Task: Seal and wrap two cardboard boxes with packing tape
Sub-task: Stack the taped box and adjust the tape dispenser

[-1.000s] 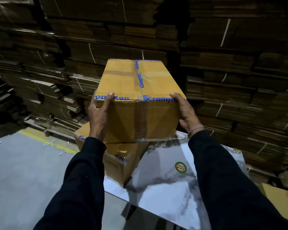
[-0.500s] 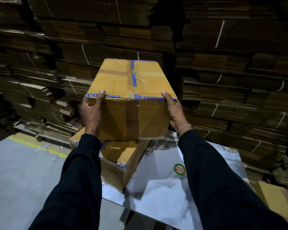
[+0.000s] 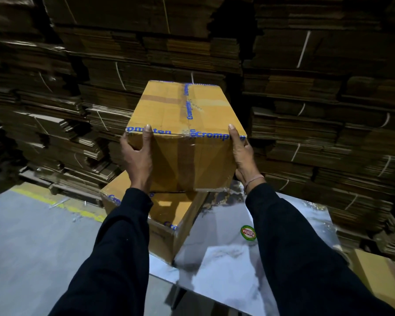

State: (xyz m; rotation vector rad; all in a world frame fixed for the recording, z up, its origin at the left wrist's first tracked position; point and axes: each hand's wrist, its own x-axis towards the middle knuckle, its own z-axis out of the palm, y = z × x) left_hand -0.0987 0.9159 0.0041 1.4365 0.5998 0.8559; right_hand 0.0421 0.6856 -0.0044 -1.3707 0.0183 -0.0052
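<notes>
Head view, dim warehouse light.

Upper box [image 3: 187, 137]: yellow-brown cardboard, held between both hands above the lower box [image 3: 167, 222]. Whether its underside touches the lower box cannot be told; its bottom edge lies right along the lower box's top. Clear tape printed in blue runs along its top front edge and down the middle of its top face. Legible print: "Crompton", repeated; on the front edge the word is partly covered by both thumbs. A plain brown tape strip crosses the top face and another runs down the front face.

Left hand [image 3: 136, 158]: grips the upper box's left front corner, thumb hooked over the top edge, fingers curled round the left side.

Right hand [image 3: 242, 156]: grips the right front corner, thumb laid over the top edge, fingers out of sight behind the right side. A thin band sits at the wrist. Both sleeves are dark.

Lower box: same cardboard, same blue "Crompton" tape along its edges, only partly readable. It sits on the left edge of the table [image 3: 226, 265], turned at an angle, one corner pointing toward the camera.

Table: shiny reflective metal top. A round sticker [image 3: 248, 233] with green rim and red centre lies near the table's middle, just right of the lower box; the lettering is too small to read with certainty.

Another yellow box [image 3: 383, 279] shows at the frame's lower right, beyond the table's right edge. Stacks of flattened cardboard [image 3: 306, 110], bundled with white strapping, fill the background. The grey floor [image 3: 32, 236] carries a yellow line [image 3: 55, 201].
</notes>
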